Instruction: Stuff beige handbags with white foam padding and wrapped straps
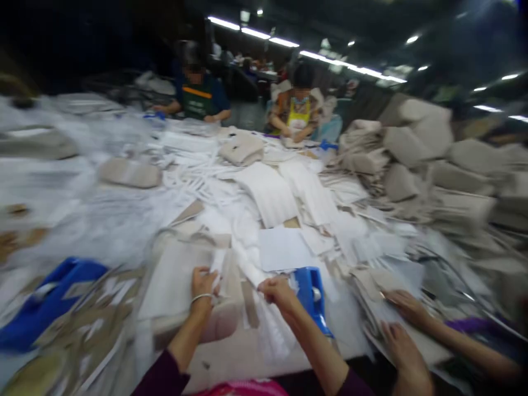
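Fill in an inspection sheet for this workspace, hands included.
Surface: table largely covered.
Job's things: folded beige fabric under the left hand; white material at the right hand.
Clutter: blue dispenser beside the right hand, another further left; beige pile at right.
Hands: left rests on the beige fabric, finger closure unclear; right curled, seemingly pinching the white material.
Cables: nothing seen clearly; blurred.
Surroundings: two people across the table; neighbour's hands at right; ceiling lights on.
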A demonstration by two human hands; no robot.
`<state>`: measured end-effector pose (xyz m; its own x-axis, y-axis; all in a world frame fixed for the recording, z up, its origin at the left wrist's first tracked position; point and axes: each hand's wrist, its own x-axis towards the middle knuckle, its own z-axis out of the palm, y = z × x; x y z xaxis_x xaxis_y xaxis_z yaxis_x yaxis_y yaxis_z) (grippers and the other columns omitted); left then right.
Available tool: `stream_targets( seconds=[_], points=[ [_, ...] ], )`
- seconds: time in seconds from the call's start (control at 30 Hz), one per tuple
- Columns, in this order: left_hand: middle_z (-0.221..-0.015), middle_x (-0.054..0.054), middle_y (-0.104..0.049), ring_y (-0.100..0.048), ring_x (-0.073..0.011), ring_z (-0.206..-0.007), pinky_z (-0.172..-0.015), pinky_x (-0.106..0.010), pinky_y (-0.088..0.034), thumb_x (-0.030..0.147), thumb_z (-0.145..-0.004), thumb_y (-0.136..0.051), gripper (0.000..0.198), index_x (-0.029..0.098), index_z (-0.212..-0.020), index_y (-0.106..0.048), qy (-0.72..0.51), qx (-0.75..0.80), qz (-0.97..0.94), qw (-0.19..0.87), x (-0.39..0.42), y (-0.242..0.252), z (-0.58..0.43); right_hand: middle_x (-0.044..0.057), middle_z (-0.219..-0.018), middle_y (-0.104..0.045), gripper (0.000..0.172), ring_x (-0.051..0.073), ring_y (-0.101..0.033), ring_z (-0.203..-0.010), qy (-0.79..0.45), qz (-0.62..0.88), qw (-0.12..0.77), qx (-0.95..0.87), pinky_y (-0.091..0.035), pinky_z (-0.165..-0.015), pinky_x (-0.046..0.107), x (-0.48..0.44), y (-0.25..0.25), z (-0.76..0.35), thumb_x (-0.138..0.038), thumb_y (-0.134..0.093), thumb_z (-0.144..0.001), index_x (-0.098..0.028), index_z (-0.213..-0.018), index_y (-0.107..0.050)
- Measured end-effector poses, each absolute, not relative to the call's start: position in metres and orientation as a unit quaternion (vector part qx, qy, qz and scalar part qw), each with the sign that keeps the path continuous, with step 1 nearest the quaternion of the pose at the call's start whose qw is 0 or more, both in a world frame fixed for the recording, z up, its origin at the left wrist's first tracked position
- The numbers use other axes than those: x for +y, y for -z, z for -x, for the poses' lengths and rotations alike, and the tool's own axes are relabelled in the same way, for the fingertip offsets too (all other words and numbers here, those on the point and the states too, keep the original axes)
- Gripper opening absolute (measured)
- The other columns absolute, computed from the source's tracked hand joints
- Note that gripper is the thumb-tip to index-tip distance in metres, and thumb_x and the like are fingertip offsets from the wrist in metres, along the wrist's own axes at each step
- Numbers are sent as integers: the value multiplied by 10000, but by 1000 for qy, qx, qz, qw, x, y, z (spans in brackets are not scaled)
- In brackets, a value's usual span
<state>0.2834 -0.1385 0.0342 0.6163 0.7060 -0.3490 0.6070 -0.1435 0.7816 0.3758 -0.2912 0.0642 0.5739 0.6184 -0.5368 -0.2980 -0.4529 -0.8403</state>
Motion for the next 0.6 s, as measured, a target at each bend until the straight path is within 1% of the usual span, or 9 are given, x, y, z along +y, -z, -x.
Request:
stream_targets(
  seconds=[0.03,0.07,0.1,0.13,0.17,0.23,0.33,0.47,0.6],
  points=[
    [-685,19,-572,-501,-101,-554,-532,-222,-463,254,-913,-475,151,115,-918,-536,-80,482,-708,510,-132,-28,-263,-44,-441,-482,257,65,-374,-428,-466,712,507,-138,-274,-468,230,-268,-62,-374,-378,-692,-622,-143,-574,-598],
    [-706,36,-564,-464,-72,-458,-440,-190,-415,268,-924,-448,135,146,-930,-507,-115,519,-658,534,-129,-23,-248,-44,-445,-486,247,65,-370,-439,-480,701,501,-164,-268,-480,232,-248,-61,-373,-377,-682,-609,-147,-574,-599],
    [-730,55,-560,-403,-36,-364,-385,-184,-377,277,-930,-426,117,173,-935,-479,-150,542,-611,556,-127,-18,-239,-43,-453,-494,240,67,-371,-449,-490,693,494,-189,-266,-491,235,-229,-62,-371,-378,-674,-603,-150,-581,-604],
    [-693,59,-566,-394,-41,-350,-363,-172,-341,300,-929,-424,107,195,-942,-441,-181,555,-572,576,-127,-13,-234,-40,-460,-503,236,71,-374,-455,-498,687,485,-213,-266,-498,239,-214,-63,-370,-379,-671,-598,-151,-587,-611],
    [-669,67,-559,-397,-52,-337,-337,-175,-320,348,-910,-446,144,212,-951,-419,-208,559,-538,595,-128,-9,-233,-36,-465,-511,234,75,-379,-460,-504,683,473,-236,-268,-503,243,-201,-64,-369,-378,-672,-595,-151,-591,-619],
    [-639,72,-552,-411,-66,-324,-308,-181,-291,435,-849,-528,259,229,-944,-403,-251,557,-482,628,-130,-3,-237,-29,-480,-528,223,84,-400,-473,-506,684,447,-275,-282,-514,248,-182,-66,-365,-372,-672,-596,-152,-594,-635],
    [-617,66,-548,-409,-68,-321,-299,-184,-267,461,-763,-627,355,227,-931,-419,-290,550,-421,660,-133,1,-243,-25,-483,-534,196,93,-429,-488,-493,701,407,-318,-314,-533,250,-165,-61,-361,-348,-663,-591,-158,-556,-627],
    [-585,60,-539,-391,-56,-330,-318,-187,-260,392,-706,-712,366,211,-905,-464,-315,544,-375,681,-133,3,-243,-20,-461,-534,172,105,-442,-477,-454,744,347,-347,-321,-531,255,-155,-45,-361,-317,-642,-593,-164,-521,-606],
    [-624,29,-567,-386,-51,-364,-332,-197,-261,340,-721,-731,308,194,-891,-521,-329,531,-356,695,-135,0,-242,-27,-447,-520,152,114,-442,-475,-411,782,296,-363,-304,-518,255,-152,-36,-363,-299,-639,-590,-173,-520,-592]
  ],
)
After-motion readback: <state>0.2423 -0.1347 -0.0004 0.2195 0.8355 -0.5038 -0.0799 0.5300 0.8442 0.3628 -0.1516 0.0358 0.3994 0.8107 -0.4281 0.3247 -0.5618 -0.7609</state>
